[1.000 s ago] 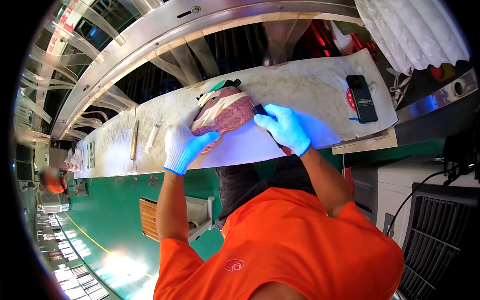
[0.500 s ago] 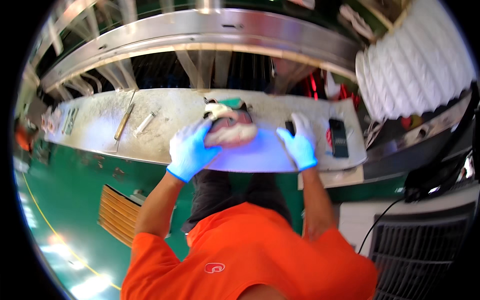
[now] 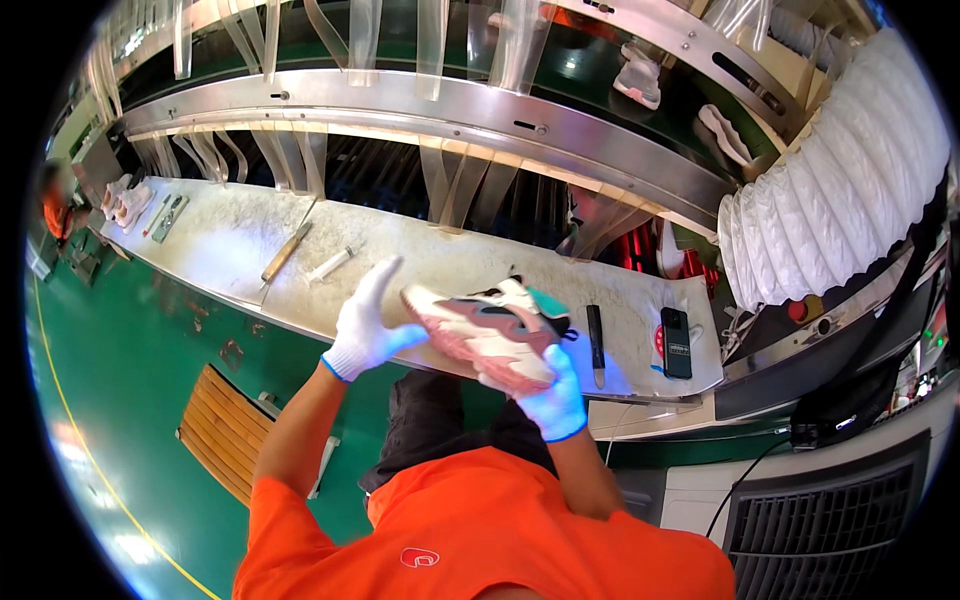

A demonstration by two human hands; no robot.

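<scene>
A pink, white and grey sneaker (image 3: 485, 325) with a green patch is tilted over the front edge of the bench (image 3: 425, 262), its toe toward the left. My right hand (image 3: 556, 402), in a white knit glove, grips its sole near the heel; some of the fingers are hidden beneath the shoe. Beside the toe is my left hand (image 3: 362, 330), also gloved, fingers stretched out and thumb apart, holding nothing. Just right of the sneaker lies a slim dark-handled tool (image 3: 597, 345) with a pale tip.
A wooden-handled tool (image 3: 287, 252), a clear syringe-like tube (image 3: 330, 265) and a black phone-like device (image 3: 676, 343) lie on the bench. Behind runs a metal conveyor frame (image 3: 400, 95) with hanging plastic strips. A white ribbed duct (image 3: 830, 190) stands right, a slatted stool (image 3: 225, 430) lower left.
The sneaker has come up toward me and turned, its toe now leftward. My right hand has moved from the bench onto the sole; my left hand has come off the shoe. The view has shifted.
</scene>
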